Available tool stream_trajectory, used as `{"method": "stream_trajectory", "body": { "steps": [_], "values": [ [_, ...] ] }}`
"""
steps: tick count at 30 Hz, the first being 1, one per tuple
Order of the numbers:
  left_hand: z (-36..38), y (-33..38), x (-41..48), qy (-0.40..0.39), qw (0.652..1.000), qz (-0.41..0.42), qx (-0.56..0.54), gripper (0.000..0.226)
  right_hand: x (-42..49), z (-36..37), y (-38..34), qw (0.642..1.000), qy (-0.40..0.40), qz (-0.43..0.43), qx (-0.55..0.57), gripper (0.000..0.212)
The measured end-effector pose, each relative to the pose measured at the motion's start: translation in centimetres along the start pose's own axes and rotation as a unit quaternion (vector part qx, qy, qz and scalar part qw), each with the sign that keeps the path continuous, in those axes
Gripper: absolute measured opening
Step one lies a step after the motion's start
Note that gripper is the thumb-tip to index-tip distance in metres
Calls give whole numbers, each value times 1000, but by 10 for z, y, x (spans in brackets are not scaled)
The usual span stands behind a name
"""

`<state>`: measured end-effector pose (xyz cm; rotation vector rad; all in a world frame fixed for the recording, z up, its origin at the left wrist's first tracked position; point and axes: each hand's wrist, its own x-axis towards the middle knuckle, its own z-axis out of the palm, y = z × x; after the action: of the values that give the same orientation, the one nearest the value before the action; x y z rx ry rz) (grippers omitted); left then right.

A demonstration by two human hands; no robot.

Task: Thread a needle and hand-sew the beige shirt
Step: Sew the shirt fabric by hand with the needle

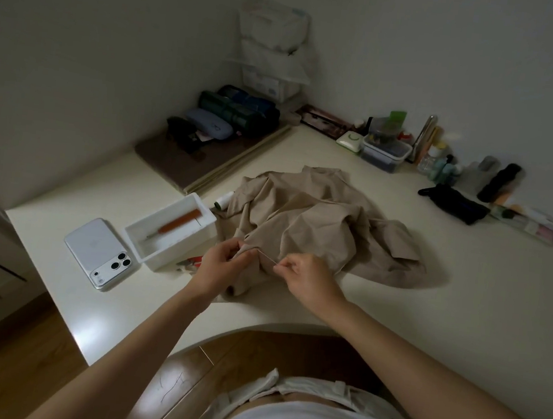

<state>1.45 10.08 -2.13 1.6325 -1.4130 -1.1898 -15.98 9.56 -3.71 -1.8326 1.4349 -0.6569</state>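
So there's a crumpled beige fabric shirt heaped in the middle of the cream-white desk, near edge pulled toward the person. Left hand pinches a fold of that edge. Right hand pinches the end of a thin metal needle, whose tip is at the fold. Just left sits an open white plastic box with an orange-handled tool inside. A white smartphone lies face down beside the box, and a white thread spool touches the shirt's left edge.
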Motion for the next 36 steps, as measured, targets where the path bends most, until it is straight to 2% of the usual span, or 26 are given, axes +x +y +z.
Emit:
{"method": "stream_trajectory", "body": {
  "steps": [7, 10, 12, 14, 15, 18, 21, 25, 29, 36],
  "values": [
    [0, 7, 1, -9, 999, 9, -31, 27, -14, -11, 45, 979, -122, 129, -96, 17],
    [0, 7, 1, -8, 999, 11, -33, 29, -16, -17, 50, 978, -116, 151, -85, 16],
    [0, 8, 1, -7, 999, 11, -34, 28, -15, -20, 41, 987, -75, 136, -47, 12],
    [1, 8, 1, -6, 999, 11, -33, 27, -12, -22, 28, 994, -20, 107, -1, 27],
    [1, 8, 1, -7, 999, 11, -32, 27, -11, -23, 19, 996, 9, 84, 19, 27],
    [2, 5, 0, -10, 1000, 7, -21, 23, -5, -20, -3, 997, 37, 34, 53, 24],
    [2, 3, 0, -13, 1000, 11, -11, 19, 2, -12, -17, 998, 13, 24, 56, 24],
    [2, 7, -2, -14, 1000, 13, -9, 19, 7, -2, -21, 999, 11, 5, 38, 8],
    [0, 8, -2, -2, 1000, 14, -13, 26, 1, -2, -16, 1000, 11, -16, 11, 16],
    [-1, 7, 0, 6, 999, 15, -43, 24, -12, -11, 11, 991, -107, 37, -74, 17]
  ]
}}
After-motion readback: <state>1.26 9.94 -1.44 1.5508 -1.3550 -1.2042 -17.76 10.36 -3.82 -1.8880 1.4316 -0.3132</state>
